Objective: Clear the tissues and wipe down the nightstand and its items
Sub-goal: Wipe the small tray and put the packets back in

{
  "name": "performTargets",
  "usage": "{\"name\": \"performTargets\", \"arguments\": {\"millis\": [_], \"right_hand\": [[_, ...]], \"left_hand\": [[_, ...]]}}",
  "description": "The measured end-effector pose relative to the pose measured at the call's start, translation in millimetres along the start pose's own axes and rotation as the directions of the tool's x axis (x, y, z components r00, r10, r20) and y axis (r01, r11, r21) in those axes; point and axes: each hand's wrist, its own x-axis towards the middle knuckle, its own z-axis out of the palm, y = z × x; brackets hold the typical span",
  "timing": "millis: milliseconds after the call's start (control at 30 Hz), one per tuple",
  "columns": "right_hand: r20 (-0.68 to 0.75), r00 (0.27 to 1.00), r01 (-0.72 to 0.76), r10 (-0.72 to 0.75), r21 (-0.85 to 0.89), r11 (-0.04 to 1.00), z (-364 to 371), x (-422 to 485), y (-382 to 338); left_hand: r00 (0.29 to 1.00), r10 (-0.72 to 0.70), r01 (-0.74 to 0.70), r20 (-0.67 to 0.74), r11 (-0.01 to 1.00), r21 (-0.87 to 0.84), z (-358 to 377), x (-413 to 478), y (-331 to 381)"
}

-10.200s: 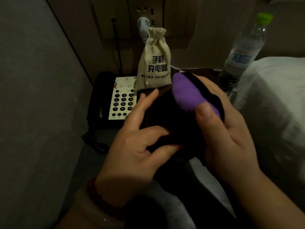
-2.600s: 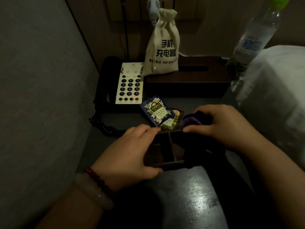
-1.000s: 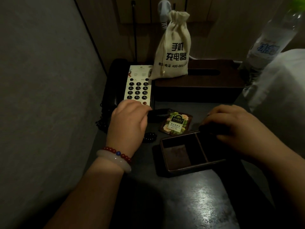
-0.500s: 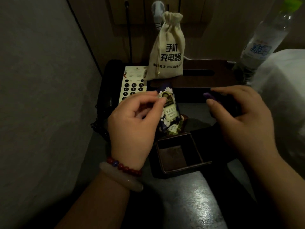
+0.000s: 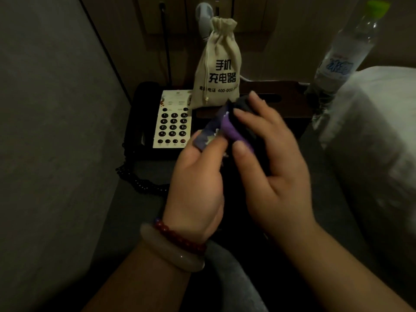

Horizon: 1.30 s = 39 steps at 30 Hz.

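My left hand [image 5: 198, 183] pinches a small dark blue tea sachet [image 5: 208, 135] and holds it up above the dark nightstand [image 5: 144, 212]. My right hand [image 5: 272, 167] is closed on a purple and black cloth [image 5: 231, 131] and presses it against the sachet. Both hands meet in the middle of the view and hide the small divided tray beneath them. A dark wooden tissue box [image 5: 290, 102] stands behind my hands; no tissue shows at its slot.
A black telephone with a white keypad [image 5: 172, 122] sits at the back left, its coiled cord [image 5: 139, 179] trailing forward. A beige drawstring pouch [image 5: 219, 66] stands behind it. A water bottle [image 5: 344, 52] stands at the back right beside white bedding [image 5: 373, 136]. A wall lies left.
Both hands have come together and risen toward me: the left hand lifted the sachet higher, and the right hand brought the cloth onto it. The tray is now hidden under my hands.
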Motion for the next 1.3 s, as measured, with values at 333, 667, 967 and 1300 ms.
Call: {"name": "performTargets", "arguments": {"millis": [333,667,967,1300], "right_hand": [[0.142,0.987,0.064,-0.071,0.056,0.996,6.8,-8.2,-6.4],[0.168,0.98,0.118,-0.11,-0.039,0.992,7.5,-5.1,-5.6],[0.035,0.999,0.007,-0.004,-0.097,0.995,18.7,-11.4,3.0],[-0.228,0.973,-0.007,-0.02,-0.116,0.993,-4.6,3.9,3.0]], "left_hand": [[0.995,-0.084,0.077,0.051,0.989,0.124,8.5,-6.7,3.0],[1.0,0.013,-0.009,-0.01,0.946,0.324,3.4,-16.7,-6.3],[0.976,0.094,-0.078,-0.194,0.993,0.085,10.9,-6.3,2.6],[0.959,0.068,-0.012,-0.276,0.98,0.197,0.8,4.5,5.8]]}}
